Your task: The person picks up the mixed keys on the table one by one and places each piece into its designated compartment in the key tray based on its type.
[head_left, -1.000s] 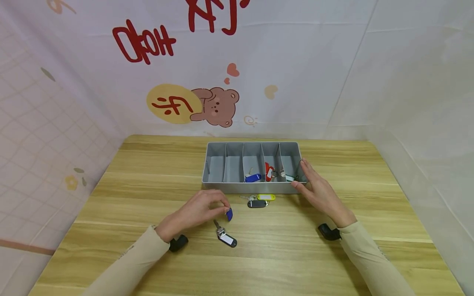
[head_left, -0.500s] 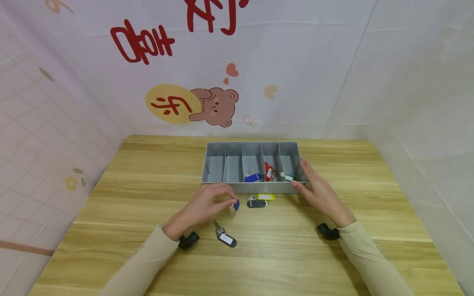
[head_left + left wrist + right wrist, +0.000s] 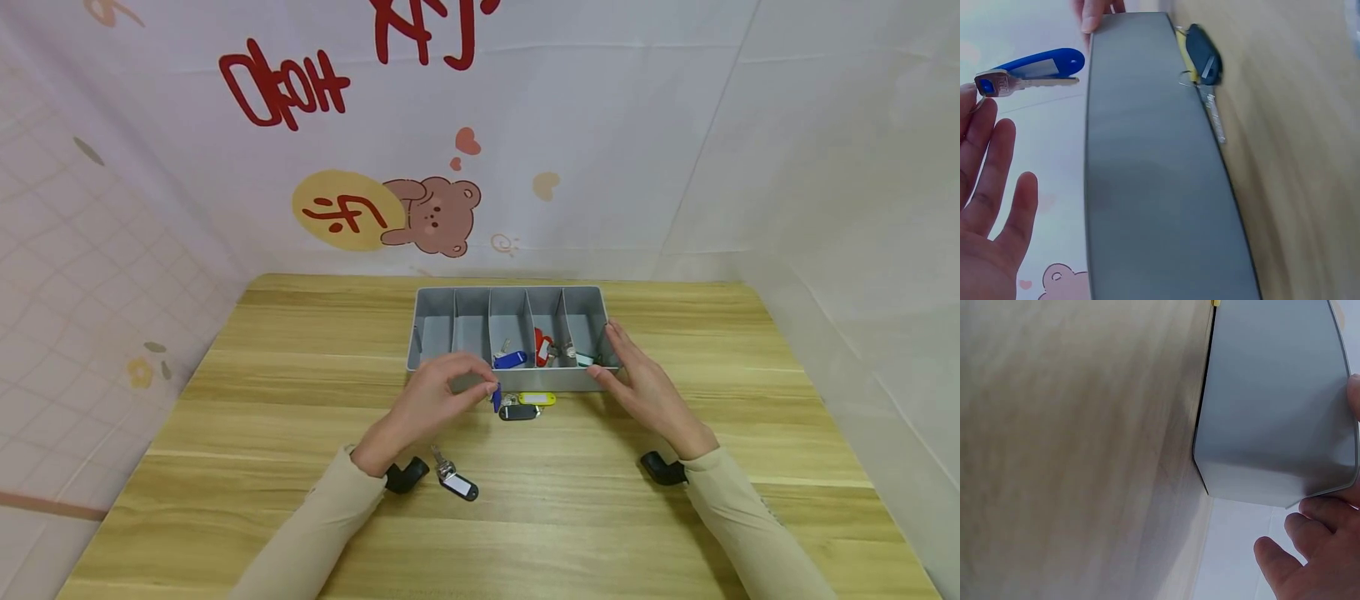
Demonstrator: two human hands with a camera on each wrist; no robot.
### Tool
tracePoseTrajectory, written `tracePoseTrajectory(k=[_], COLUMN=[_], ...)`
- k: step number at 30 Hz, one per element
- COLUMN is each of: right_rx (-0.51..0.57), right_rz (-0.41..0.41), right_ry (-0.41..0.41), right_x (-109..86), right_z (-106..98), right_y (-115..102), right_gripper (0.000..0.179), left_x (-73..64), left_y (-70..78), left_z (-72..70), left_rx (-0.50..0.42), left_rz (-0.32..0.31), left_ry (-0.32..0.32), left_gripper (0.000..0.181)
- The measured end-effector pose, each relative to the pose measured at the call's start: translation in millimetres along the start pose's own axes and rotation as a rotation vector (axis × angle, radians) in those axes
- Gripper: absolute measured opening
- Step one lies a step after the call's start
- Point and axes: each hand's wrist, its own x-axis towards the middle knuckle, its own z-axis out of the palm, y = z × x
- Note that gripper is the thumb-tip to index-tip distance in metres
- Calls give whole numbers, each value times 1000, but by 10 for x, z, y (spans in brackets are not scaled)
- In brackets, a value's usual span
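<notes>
My left hand (image 3: 438, 398) pinches a key with a blue tag (image 3: 497, 397), held up just in front of the grey divided tray (image 3: 450, 380). In the left wrist view the key (image 3: 1050, 82) points sideways beside its blue tag (image 3: 1035, 65), above the tray's rim. At the tray's right front corner rests my right hand (image 3: 648, 392), its thumb on the front rim and straight fingers along the end wall. Inside the tray lie a blue-tagged key (image 3: 511, 360), red-tagged keys (image 3: 543, 346) and a pale green tag (image 3: 587, 360), in separate compartments.
Against the tray's front lie a yellow-tagged key (image 3: 537, 399) and a black tag (image 3: 519, 412). Nearer the person, a key with a black-framed tag (image 3: 458, 486) lies on the wooden table (image 3: 540, 533). A printed white cloth (image 3: 585, 108) hangs behind.
My left hand has moved right and toward the tray, carrying the blue-tagged key up beside its front wall. The right hand stays at the tray's corner.
</notes>
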Motion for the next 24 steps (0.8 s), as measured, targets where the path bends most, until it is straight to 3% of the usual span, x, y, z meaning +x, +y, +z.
tracePoseTrajectory(k=[13,20,24], right_rx=[-3,-7,-5], right_rz=[4,-8,-10], right_ry=[-10,4,8], right_x=[-6,-1,2], right_z=[6,8,12], right_y=[14,9,13], right_gripper=[82,83,84], left_x=[254,381,451], left_y=[44,14,-27], left_z=[71,107,129], left_rx=[27,37,52], left_rz=[53,65,65], left_ry=[99,171,178], left_gripper=[6,6,4])
